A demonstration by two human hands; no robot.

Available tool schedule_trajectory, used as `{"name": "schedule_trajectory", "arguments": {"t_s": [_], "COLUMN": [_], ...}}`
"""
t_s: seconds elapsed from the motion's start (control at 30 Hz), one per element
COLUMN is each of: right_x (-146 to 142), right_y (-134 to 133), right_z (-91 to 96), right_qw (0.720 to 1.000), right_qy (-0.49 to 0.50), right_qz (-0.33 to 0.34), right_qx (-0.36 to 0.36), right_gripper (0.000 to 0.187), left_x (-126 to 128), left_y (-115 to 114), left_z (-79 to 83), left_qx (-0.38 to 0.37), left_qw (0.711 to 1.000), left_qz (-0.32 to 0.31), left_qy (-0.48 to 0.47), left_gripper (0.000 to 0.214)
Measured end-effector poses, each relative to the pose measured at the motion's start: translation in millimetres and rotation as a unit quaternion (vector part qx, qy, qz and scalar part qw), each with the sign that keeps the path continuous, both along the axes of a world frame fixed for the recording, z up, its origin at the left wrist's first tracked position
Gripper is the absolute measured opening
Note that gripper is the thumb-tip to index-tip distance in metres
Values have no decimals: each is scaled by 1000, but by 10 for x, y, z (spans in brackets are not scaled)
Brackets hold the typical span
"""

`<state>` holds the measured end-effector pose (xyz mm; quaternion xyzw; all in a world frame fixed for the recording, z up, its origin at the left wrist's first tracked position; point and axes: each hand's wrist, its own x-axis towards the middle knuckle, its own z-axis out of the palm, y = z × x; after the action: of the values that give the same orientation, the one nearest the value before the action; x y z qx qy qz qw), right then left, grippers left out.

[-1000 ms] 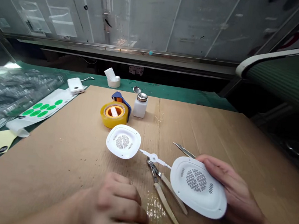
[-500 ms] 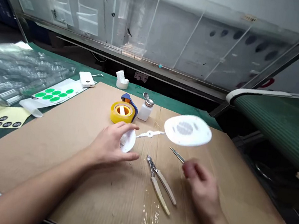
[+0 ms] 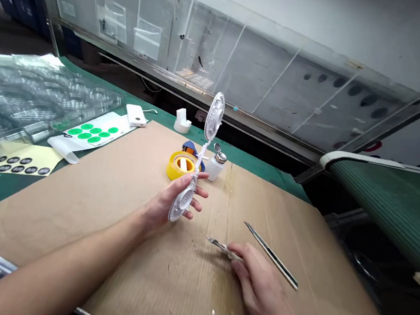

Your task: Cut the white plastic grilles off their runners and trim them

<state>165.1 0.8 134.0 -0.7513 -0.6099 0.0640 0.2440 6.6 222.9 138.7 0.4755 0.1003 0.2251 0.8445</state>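
Observation:
A white plastic part (image 3: 214, 117), two round perforated pieces joined by a thin strip, is gripped by its lower piece in my left hand (image 3: 166, 203). It stands nearly upright above the cardboard, edge partly toward me, with my fingers behind the lower piece. My right hand (image 3: 258, 281) is closed around the handles of small cutting pliers (image 3: 221, 246), which it mostly hides; their jaws point left. On the cardboard beyond that hand lies a slim craft knife (image 3: 272, 256), apart from it.
Behind the part stand a yellow tape roll (image 3: 177, 166) and a white pump bottle (image 3: 215, 166). Sticker sheets (image 3: 92, 133) and clear plastic trays (image 3: 38, 97) lie at the left, near a white box-shaped device (image 3: 136, 116). A green conveyor belt (image 3: 395, 199) runs at the right.
My left hand has turned the white part from lying sideways to upright. My right hand has let go of the knife, now on the cardboard, and taken hold of the pliers.

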Motion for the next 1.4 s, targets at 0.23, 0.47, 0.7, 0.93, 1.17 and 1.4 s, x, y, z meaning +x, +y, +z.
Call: {"name": "schedule_trajectory", "arguments": {"t_s": [0.23, 0.47, 0.7, 0.93, 1.17, 1.4], "right_x": [11, 37, 42, 39, 47, 35], "right_y": [290, 410, 365, 390, 358, 357], "right_z": [97, -30, 17, -25, 11, -37], "right_qw": [915, 821, 684, 604, 586, 598], "right_qy": [381, 547, 714, 785, 806, 799], "right_qz": [28, 75, -15, -64, -73, -57], "right_qx": [133, 145, 146, 121, 45, -27], "right_gripper": [27, 34, 23, 33, 41, 48], "left_x": [31, 47, 39, -5, 8, -8], "left_y": [59, 67, 64, 53, 63, 61], "left_z": [-25, -59, -65, -38, 1, 2], "left_qx": [-115, -130, -141, -143, -142, -144], "left_qw": [992, 991, 989, 989, 989, 989], "left_qz": [-32, -27, -46, -47, -34, -24], "left_qy": [-24, -13, -14, -14, 7, 9], "left_gripper": [86, 83, 75, 70, 83, 86]}}
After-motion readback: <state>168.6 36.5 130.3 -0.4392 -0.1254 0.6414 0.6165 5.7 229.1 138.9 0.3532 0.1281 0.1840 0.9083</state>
